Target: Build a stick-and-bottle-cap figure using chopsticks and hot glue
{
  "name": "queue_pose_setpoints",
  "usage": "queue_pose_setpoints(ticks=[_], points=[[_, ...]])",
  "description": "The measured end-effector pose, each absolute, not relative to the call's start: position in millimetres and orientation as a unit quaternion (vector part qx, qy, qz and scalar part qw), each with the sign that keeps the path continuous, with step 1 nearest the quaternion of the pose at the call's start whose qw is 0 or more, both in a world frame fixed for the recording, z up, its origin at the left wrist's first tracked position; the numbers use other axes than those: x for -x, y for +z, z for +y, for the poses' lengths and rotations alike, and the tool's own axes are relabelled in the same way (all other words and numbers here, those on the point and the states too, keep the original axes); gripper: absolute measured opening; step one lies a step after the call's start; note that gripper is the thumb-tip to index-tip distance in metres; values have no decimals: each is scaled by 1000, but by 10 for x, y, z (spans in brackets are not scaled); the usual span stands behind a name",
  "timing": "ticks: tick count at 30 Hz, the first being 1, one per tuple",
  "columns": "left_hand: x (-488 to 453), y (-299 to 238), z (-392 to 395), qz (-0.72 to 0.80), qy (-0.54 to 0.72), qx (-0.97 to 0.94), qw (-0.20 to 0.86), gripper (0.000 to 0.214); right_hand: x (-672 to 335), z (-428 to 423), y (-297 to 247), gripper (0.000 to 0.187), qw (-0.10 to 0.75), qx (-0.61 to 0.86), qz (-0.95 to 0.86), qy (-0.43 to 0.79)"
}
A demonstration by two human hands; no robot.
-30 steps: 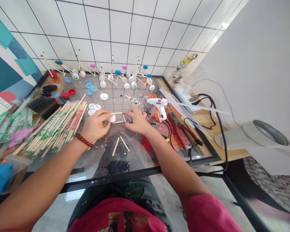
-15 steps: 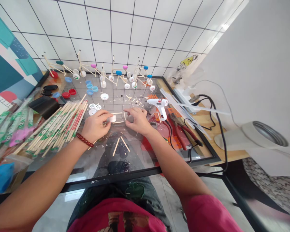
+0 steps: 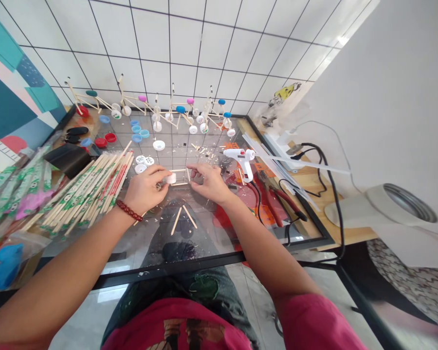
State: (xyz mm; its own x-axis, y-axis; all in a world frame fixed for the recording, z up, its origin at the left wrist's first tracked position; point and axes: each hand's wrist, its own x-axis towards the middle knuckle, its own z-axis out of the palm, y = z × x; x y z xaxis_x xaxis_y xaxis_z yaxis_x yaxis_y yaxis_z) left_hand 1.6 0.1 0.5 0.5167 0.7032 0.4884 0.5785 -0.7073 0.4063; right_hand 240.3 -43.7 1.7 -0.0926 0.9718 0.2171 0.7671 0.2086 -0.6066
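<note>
My left hand (image 3: 145, 187), a red bead bracelet on its wrist, pinches a white bottle cap (image 3: 170, 178) on the glass table (image 3: 204, 233). Thin wooden sticks (image 3: 179, 171) run from the cap toward my right hand (image 3: 209, 181), whose fingers are closed on the sticks' other ends. Two loose sticks (image 3: 182, 218) lie in a V just in front of my hands.
A pile of wrapped chopsticks (image 3: 83, 189) lies left. White caps (image 3: 143, 162) and coloured caps (image 3: 136, 131) sit behind. Several stick-and-cap models (image 3: 175, 114) line the tiled wall. A white glue gun (image 3: 241, 159), red pliers (image 3: 281, 197), black cables and a tape roll (image 3: 397, 206) are right.
Both hands stay on the cap and sticks; my right fingers have curled in slightly. The view has shifted a little.
</note>
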Motion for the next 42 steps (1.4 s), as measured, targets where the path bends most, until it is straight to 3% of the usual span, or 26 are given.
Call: queue_pose_setpoints(ticks=[26, 42], points=[[-11, 0, 1, 376, 316, -866, 96, 30, -2421, -418, -48, 50, 306, 604, -716, 172], [-10, 4, 4, 372, 317, -867, 99, 30, -2431, -457, 64, 49, 249, 661, -692, 147]])
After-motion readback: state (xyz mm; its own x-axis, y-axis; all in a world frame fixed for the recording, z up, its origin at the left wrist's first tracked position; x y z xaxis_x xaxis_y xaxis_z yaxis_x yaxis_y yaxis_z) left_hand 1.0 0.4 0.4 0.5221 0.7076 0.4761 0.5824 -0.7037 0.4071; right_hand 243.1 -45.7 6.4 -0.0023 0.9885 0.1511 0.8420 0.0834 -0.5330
